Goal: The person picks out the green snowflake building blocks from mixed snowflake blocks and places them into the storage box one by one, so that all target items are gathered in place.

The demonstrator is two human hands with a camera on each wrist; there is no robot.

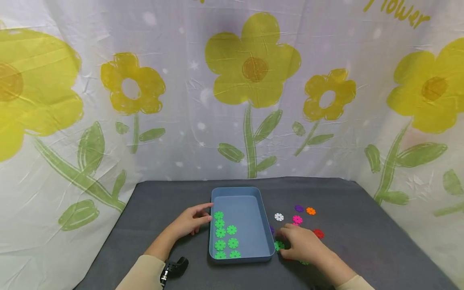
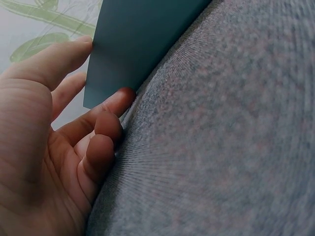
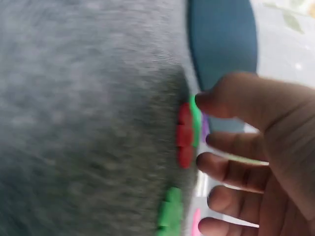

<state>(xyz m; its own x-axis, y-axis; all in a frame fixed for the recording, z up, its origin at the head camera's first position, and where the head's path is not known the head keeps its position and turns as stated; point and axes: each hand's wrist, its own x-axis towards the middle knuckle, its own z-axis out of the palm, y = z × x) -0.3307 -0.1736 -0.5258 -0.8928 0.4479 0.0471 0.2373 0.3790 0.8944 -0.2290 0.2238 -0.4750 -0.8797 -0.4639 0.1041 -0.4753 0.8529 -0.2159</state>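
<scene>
A blue-grey tray [image 1: 241,201] sits on the dark table, with several green notched plastic discs [image 1: 233,243] in its left part. My left hand [image 1: 190,219] is at the tray's left side, its thumb and a fingertip against the wall; in the left wrist view the other fingers curve near the cloth. On the tray's right, my right hand [image 1: 302,243] reaches down over loose discs. Its thumb and forefinger are spread at a green disc [image 3: 195,120], which lies by a red disc [image 3: 184,135]. No firm pinch shows. Part of the pile is hidden under this hand.
Right of the tray lie loose discs: white [image 1: 278,217], purple [image 1: 299,208], orange [image 1: 311,211], pink [image 1: 297,219] and red [image 1: 318,233]. A black strap device [image 1: 175,268] is on the left wrist. A flower-printed curtain [image 1: 174,141] hangs behind the table.
</scene>
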